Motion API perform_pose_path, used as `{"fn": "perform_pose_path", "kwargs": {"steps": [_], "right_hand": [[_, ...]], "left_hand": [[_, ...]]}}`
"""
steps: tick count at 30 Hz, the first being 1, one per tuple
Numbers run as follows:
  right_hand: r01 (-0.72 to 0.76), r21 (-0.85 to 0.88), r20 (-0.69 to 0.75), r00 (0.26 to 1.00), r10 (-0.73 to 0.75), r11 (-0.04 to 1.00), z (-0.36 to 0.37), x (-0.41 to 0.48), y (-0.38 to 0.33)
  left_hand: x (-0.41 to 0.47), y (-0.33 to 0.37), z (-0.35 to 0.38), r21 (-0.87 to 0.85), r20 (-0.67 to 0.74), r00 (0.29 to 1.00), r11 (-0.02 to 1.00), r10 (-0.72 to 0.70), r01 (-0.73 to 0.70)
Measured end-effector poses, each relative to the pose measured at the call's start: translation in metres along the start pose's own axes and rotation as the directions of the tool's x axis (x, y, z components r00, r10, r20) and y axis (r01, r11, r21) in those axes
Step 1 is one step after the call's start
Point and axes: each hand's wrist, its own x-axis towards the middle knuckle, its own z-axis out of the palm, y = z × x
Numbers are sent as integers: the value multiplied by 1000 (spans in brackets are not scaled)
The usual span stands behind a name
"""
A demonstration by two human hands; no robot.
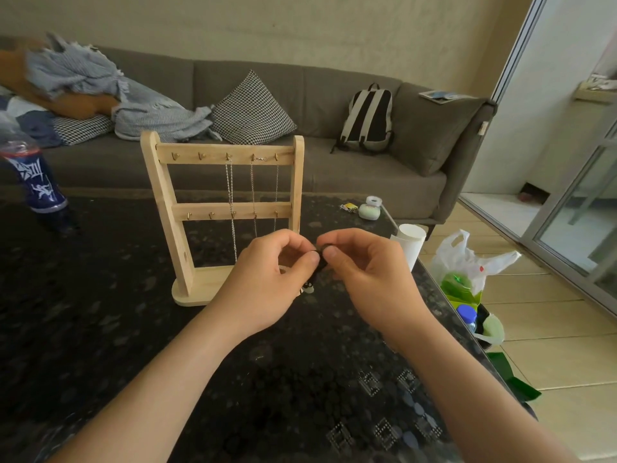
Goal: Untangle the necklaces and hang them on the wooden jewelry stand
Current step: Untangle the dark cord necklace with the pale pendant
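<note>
A long grey cloth sofa (334,95) runs along the far wall in front of you. Your big dark speckled desk (100,329) fills the near part of the view. On the desk, a bit left of the middle, stands the light wooden jewelry stand (167,195). It is upright on its flat base and has two bars with small hooks. A black and white backpack (369,118) leans on the sofa seat, behind the stand and off to the right. Your left hand (263,285) and your right hand (370,279) are up over the desk, just in front of the stand's right post, and they nearly meet. Each grip is pressed together: the thumb and first finger of both hands pinch the same small black necklace (319,259). It is bunched between your fingertips, so little of it shows. Your other fingers are curled in. Thin silver chain necklaces (230,195) hang from hooks on the right part of the top bar. Three strands drop straight down past the lower bar. A tiny white piece (307,289) dangles under your hands from the black necklace. You cannot tell if it touches the desk.
</note>
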Motion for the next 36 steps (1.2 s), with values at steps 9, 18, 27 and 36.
{"fn": "perform_pose_path", "kwargs": {"steps": [9, 18, 27, 36], "right_hand": [[17, 95, -70, 997, -11, 995, 0, 2, 4], [96, 5, -139, 986, -94, 995, 1, 0, 3], [-38, -45, -110, 993, 33, 998, 4, 0, 4], [64, -237, -127, 987, -97, 969, 7, -5, 0]], "left_hand": [[-1, 4, -2, -140, 100, 991, 985, -89, 102], [-1, 5, -1, -172, 121, 983, 973, -137, 156], [-1, 4, 3, -179, -33, 973, 959, -228, 219], [-2, 5, 2, -165, -72, 972, 964, -223, 209]]}}
